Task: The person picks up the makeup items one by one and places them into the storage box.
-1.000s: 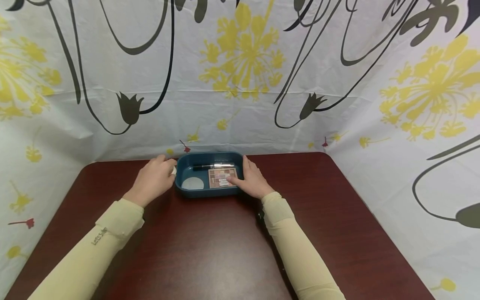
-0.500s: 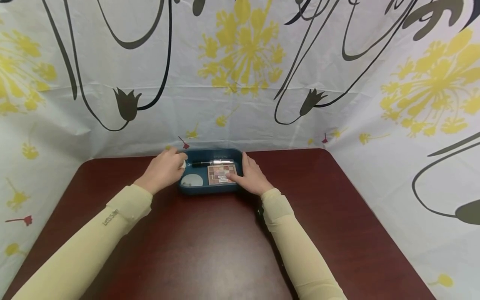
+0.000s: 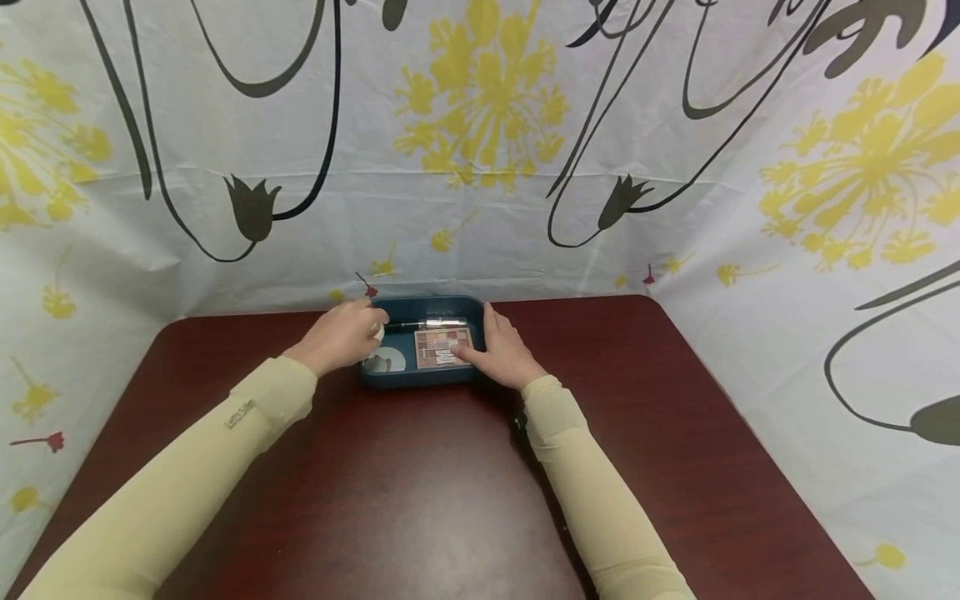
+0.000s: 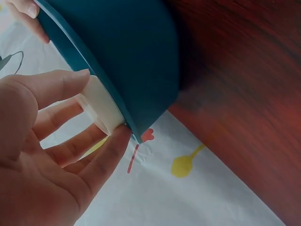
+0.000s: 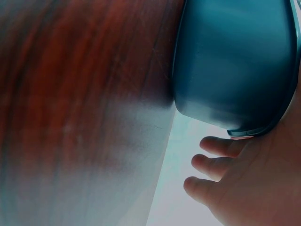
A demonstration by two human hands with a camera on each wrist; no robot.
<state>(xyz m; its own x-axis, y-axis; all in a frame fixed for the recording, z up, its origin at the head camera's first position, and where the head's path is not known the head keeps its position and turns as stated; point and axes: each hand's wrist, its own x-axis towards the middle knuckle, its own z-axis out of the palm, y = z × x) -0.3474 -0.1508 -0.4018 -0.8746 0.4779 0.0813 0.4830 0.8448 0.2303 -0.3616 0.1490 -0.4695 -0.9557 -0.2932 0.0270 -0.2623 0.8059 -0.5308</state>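
Observation:
My left hand (image 3: 343, 335) pinches a small cream-white round piece with a short cylindrical side (image 4: 102, 104) between thumb and fingertips. It is at the left end of a dark teal tray (image 3: 420, 382), right at the rim in the left wrist view. My right hand (image 3: 504, 350) rests at the tray's right end, fingers straight along the outside and thumb reaching in over an eyeshadow palette (image 3: 435, 348). In the right wrist view several fingers (image 5: 207, 165) stretch beyond the tray's outer wall. A round, mirror-like disc (image 3: 388, 360) lies at the tray's front left.
A slim black-and-clear cosmetic tube (image 3: 442, 322) lies along the tray's back wall. The tray stands at the far edge of a dark red-brown wooden table (image 3: 420, 483). Behind it hangs a white flower-patterned cloth (image 3: 337, 250).
My left hand has moved right with the white round piece, from beside the tray to over its left end. The right hand stays at the tray's right end.

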